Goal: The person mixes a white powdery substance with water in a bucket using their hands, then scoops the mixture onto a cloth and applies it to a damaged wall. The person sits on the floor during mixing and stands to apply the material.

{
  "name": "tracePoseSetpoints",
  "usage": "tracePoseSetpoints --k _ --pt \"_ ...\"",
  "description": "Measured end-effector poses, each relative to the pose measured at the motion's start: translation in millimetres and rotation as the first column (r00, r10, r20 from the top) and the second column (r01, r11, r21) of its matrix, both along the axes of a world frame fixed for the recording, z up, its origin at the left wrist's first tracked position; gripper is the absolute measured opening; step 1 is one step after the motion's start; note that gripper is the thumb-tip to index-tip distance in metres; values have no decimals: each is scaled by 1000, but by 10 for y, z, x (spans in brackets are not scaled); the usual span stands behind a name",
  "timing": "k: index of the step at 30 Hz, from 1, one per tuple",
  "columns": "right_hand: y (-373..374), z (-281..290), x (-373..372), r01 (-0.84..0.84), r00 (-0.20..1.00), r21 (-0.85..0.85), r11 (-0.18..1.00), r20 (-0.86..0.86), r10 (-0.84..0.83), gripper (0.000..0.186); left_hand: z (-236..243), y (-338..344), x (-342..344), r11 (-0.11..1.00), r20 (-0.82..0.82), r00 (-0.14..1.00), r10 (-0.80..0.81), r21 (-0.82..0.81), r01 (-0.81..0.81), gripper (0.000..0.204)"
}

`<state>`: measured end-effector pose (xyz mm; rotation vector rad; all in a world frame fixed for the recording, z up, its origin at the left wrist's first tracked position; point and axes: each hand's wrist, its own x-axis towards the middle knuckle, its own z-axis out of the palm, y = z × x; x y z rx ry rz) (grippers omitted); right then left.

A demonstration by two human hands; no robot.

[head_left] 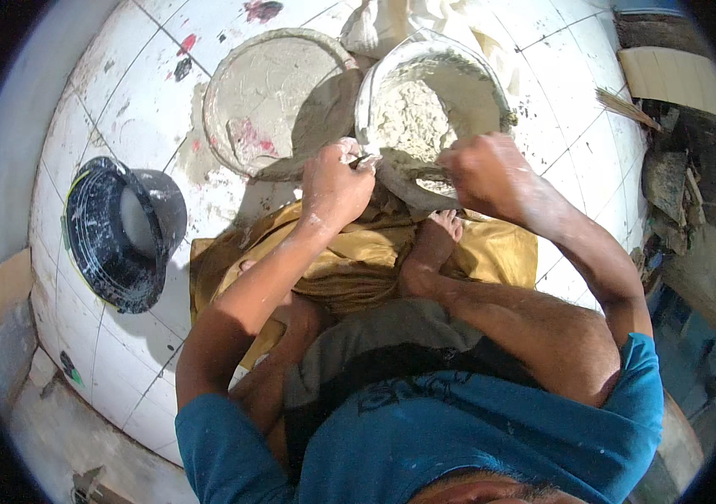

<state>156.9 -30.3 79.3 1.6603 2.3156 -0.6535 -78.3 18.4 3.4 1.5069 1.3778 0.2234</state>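
My left hand is closed around a small dark thing smeared with pale paste; its kind is unclear. To the right, my right hand is curled and slightly blurred, and whatever it may hold is hidden. Between the hands lies a curved grey piece, in front of a bucket with thick pale paste inside. Both hands and forearms have pale smears. Left of the bucket, a round shallow tray carries a spread layer of grey paste.
A black bucket lies tipped at the left on white tiles. Golden-brown cloth is spread under my feet. A pale sack sits behind the bucket. Wooden pieces and a bundle of thin sticks are at the right.
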Motion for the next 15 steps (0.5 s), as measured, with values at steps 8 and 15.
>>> tracePoseSetpoints --k 8,15 --pt "729 -371 179 98 958 150 984 254 -134 15 88 16 -1 999 16 999 -44 22 43 26" --pt "638 -294 127 58 974 201 978 203 -99 18 27 24 -14 999 -19 999 -51 17 52 28"
